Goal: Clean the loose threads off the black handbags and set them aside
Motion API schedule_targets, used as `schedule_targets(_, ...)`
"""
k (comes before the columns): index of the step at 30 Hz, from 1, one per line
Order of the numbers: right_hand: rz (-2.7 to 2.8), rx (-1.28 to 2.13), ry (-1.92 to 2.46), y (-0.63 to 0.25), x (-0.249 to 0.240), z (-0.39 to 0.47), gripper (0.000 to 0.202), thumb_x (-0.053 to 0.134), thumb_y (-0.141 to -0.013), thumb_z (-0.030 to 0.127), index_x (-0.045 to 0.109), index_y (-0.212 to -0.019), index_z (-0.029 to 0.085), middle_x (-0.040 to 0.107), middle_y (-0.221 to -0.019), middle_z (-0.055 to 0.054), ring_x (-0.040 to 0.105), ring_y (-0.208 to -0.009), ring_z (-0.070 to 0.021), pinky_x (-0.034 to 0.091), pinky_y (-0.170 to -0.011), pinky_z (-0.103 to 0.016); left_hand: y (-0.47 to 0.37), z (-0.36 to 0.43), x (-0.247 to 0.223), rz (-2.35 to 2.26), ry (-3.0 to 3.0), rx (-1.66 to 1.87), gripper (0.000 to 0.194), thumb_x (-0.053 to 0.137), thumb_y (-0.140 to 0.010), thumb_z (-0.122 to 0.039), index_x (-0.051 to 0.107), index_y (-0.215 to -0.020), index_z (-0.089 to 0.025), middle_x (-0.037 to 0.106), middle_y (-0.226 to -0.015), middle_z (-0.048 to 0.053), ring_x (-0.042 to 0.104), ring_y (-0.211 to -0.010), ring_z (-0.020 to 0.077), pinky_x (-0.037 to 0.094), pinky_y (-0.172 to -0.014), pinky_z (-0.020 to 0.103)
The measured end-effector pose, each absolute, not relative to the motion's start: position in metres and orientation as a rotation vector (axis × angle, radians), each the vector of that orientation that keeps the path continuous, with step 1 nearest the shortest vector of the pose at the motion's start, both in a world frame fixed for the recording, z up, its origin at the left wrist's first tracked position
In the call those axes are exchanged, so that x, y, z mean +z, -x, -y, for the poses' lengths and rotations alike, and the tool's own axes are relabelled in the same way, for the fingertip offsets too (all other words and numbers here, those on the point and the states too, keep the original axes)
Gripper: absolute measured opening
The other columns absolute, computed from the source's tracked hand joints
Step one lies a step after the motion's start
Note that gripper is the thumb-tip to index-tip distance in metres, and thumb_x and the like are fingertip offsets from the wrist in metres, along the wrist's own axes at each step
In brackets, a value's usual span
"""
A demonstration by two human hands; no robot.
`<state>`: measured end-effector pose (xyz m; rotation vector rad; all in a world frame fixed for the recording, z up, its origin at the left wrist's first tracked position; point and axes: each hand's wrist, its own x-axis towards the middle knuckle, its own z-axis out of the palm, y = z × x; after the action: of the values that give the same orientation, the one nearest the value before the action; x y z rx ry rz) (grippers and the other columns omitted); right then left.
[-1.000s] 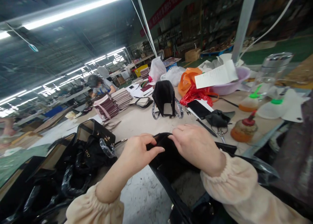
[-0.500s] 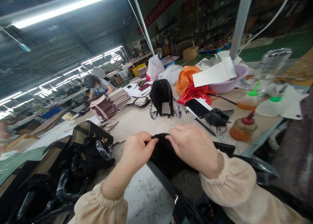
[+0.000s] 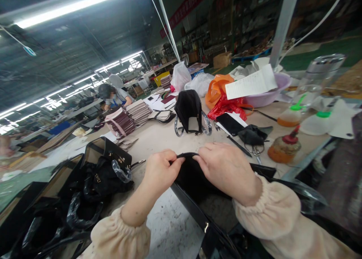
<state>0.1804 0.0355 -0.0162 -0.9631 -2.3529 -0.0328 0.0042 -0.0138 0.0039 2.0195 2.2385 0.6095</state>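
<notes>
A black handbag (image 3: 189, 205) lies open in front of me, its dark inside showing and its near part running off the bottom of the view. My left hand (image 3: 162, 169) pinches the far rim between thumb and fingers. Close beside it, my right hand (image 3: 226, 170) grips the same rim, thumb inside the opening. A short stretch of black edge shows between the two hands. Beyond them another black handbag (image 3: 189, 110) stands on the table, open, its handles wrapped in clear plastic.
Several black bags (image 3: 98, 176) crowd the left. Stacked maroon pieces (image 3: 120, 121) stand behind. To the right are a black phone (image 3: 228, 124), scissors (image 3: 256, 151), a red-capped glue bottle (image 3: 284, 147), green-capped bottles (image 3: 318, 121) and a purple basin (image 3: 266, 97). A co-worker (image 3: 114, 97) sits further back.
Both hands keep their hold on the bag's rim, with hardly any movement. The whole scene sits slightly further right in the view.
</notes>
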Motion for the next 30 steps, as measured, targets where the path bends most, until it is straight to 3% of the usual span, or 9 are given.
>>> schedule_targets(15, 2.324, -0.048, 1.016, -0.179, -0.018, -0.035, 0.019, 0.053, -0.086, 0.026, 0.056, -0.069, 0.02, 0.06, -0.07, -0.002, 0.055, -0.069, -0.0179, 0.029, -0.064, -0.032, -0.008, 0.012, 0.0, -2.28, -1.983, 0.694, 0.035, 0.055, -0.078, -0.033, 0.046, -0.048, -0.016, 0.047, -0.053, -0.003, 0.044, -0.054, 0.0089, 0.031, -0.054, 0.022)
schedule_targets(24, 2.398, -0.001, 0.93, -0.172, -0.011, -0.029, 0.016, 0.051, -0.088, 0.029, 0.062, -0.083, 0.019, 0.064, -0.076, -0.004, 0.056, -0.076, -0.0203, 0.032, -0.075, -0.033, -0.008, 0.016, 0.0, -2.313, -1.98, 0.679, 0.034, 0.056, -0.078, -0.032, 0.048, -0.049, -0.016, 0.047, -0.053, -0.003, 0.042, -0.053, 0.0088, 0.028, -0.053, 0.023)
schedule_targets(30, 2.355, -0.005, 0.953, -0.164, -0.017, -0.032, 0.017, 0.051, -0.088, 0.024, 0.062, -0.076, 0.019, 0.065, -0.072, -0.003, 0.057, -0.073, -0.0184, 0.031, -0.07, -0.032, -0.009, 0.017, -0.002, -2.318, -1.967, 0.676, 0.033, 0.055, -0.078, -0.033, 0.051, -0.05, -0.016, 0.049, -0.054, -0.002, 0.043, -0.053, 0.009, 0.028, -0.053, 0.023)
